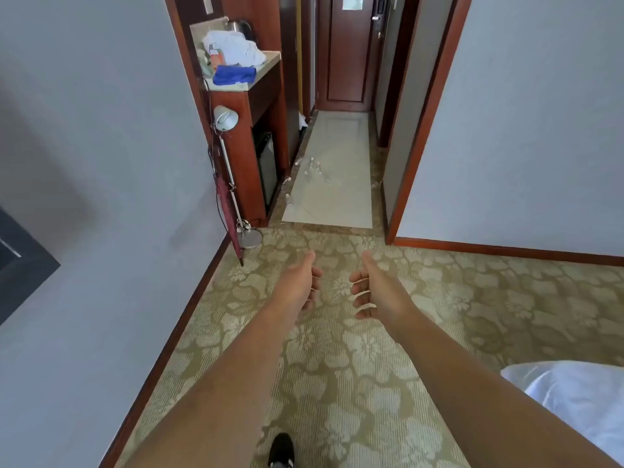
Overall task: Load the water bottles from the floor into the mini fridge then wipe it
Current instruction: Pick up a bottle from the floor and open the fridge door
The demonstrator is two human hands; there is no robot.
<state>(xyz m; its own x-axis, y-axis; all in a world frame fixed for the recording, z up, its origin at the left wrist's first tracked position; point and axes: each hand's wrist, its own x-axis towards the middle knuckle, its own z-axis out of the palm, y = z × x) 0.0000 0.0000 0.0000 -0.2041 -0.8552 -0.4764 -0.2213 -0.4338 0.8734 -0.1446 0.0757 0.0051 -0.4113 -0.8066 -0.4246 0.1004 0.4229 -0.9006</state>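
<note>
curled fingers (359, 292) hover well short of water bottles (312, 169).

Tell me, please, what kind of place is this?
Probably a hotel room: a mini fridge sits under a wooden counter with a kettle, and a door with an electronic lock ends the short hallway.

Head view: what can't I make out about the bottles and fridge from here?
- Water bottles: head view, too small and clear against the pale tile to count.
- Mini fridge: head view, seen edge-on inside the wooden cabinet; its interior is hidden.
- White heap behind the blue cloth: covers whatever lies under it.
</note>
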